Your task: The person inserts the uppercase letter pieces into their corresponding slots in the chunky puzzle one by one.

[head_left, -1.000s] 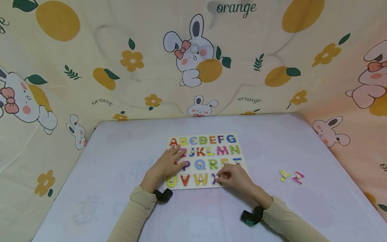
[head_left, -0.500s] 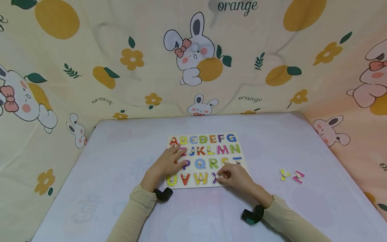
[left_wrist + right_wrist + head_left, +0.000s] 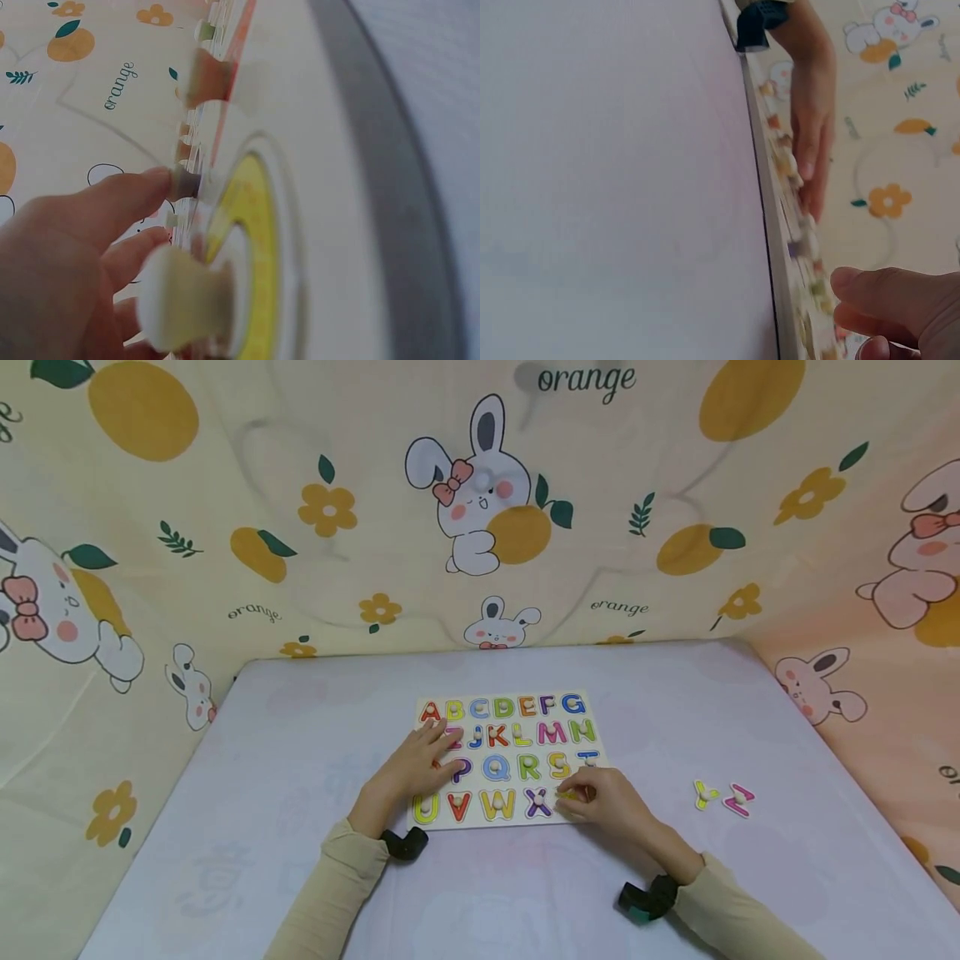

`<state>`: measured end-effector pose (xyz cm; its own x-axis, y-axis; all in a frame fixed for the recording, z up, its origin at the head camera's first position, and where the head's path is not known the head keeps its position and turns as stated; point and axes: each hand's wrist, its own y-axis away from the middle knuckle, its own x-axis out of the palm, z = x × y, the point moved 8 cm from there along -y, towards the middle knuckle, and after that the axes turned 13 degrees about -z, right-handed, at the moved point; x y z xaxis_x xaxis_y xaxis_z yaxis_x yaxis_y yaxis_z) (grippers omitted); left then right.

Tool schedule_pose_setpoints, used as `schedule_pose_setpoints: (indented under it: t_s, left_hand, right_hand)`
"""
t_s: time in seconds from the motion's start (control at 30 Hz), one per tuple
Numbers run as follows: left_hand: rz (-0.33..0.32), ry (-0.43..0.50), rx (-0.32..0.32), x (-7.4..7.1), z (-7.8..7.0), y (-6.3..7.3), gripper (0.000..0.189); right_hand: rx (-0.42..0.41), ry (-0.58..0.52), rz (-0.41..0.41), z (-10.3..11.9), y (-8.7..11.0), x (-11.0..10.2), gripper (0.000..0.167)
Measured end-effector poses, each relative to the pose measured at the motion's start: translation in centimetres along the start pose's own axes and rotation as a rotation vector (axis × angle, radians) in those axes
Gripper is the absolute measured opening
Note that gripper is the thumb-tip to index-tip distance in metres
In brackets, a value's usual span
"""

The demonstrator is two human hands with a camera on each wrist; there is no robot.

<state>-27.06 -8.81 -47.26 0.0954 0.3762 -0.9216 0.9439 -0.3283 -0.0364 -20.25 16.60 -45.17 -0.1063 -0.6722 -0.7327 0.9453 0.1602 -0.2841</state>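
Note:
A white alphabet puzzle board (image 3: 480, 787) with knobbed letter pieces lies in the middle of the table. My left hand (image 3: 414, 762) rests on its left side with fingers spread, covering some letters. In the left wrist view, a fingertip touches a small knob (image 3: 185, 184), and the yellow U (image 3: 261, 225) is close by. The purple X (image 3: 537, 803) lies in the bottom row. Just right of it, my right hand (image 3: 606, 799) hovers over the board's corner with loosely bent fingers. No piece shows between its thumb and fingers in the right wrist view (image 3: 889, 304).
A yellow Y (image 3: 705, 795) and a pink zigzag letter piece (image 3: 738, 800) lie loose on the white-covered table (image 3: 675, 710), right of the board. A curtain printed with rabbits and oranges (image 3: 322, 577) rises behind and at both sides.
My right hand has let go of the X knob and shifted slightly right, leaving the whole X in view. My left hand has stayed in place.

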Motion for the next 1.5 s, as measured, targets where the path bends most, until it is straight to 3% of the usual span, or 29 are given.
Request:
schedule_pose_setpoints:
  t_s: [0.23, 0.57, 0.93, 1.07, 1.5]
  left_hand:
    - [-0.012, 0.000, -0.001, 0.0, 0.1, -0.1, 0.063]
    - [-0.018, -0.007, 0.001, 0.2, 0.5, -0.2, 0.064]
    - [-0.008, -0.004, -0.002, 0.3, 0.3, -0.1, 0.064]
    - [-0.005, -0.002, 0.001, 0.2, 0.2, 0.0, 0.064]
    - [-0.029, 0.002, 0.024, 0.3, 0.3, -0.3, 0.063]
  right_hand:
    - [0.014, 0.031, -0.087, -1.8, 0.3, -3.0, 0.011]
    - [0.160, 0.123, -0.185, -5.7, 1.8, -7.8, 0.019]
    - [0.148, 0.184, -0.338, -8.5, 3.7, -11.8, 0.019]
    - [0.177, 0.209, -0.340, -9.3, 4.1, -12.8, 0.022]
    - [0.388, 0.303, -0.243, -13.9, 6.6, -14.9, 0.040]
